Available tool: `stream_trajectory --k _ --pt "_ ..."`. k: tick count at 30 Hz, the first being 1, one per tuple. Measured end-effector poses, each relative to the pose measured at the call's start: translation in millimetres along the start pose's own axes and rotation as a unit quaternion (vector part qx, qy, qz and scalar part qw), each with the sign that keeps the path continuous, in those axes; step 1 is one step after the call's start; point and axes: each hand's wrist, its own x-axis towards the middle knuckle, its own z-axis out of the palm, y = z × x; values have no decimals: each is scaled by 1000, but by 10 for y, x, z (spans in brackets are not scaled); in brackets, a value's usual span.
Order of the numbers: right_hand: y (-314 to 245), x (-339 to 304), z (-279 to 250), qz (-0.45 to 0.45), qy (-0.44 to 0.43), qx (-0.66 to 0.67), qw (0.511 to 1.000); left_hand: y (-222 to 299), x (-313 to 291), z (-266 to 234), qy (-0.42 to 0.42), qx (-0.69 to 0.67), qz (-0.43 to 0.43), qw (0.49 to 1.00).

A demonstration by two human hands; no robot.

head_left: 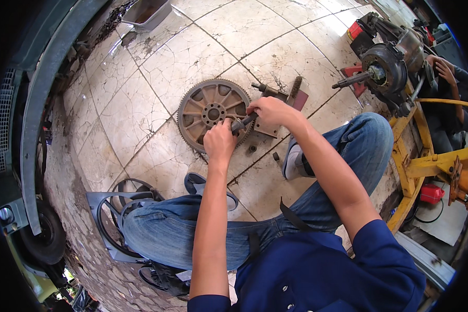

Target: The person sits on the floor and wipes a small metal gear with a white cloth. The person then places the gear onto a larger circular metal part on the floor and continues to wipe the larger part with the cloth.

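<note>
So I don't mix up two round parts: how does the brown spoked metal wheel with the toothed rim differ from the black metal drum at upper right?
The brown wheel lies flat on the pale tiled floor; the black drum is part of a bulkier assembly. The wheel shows an open centre hole; the drum has a dark shaft jutting from its middle. Both are round.

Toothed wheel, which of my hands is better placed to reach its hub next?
Probably your left hand: it's closer to the hub. Your right hand is farther away, on the dark bar.
</note>
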Motion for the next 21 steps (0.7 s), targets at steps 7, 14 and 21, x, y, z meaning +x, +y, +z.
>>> stream_trajectory --k 7,14,21 --pt "-101 51 -54 -48 2 88 995 -37 -2 51 0 -4 -13 1000" --pt "271 -71 367 125 282 404 861 17 46 -23 -20 7 -18 1000" --pt "-188 -270 766 177 254 763 568 -28 5 14 -25 -7 -20 999"
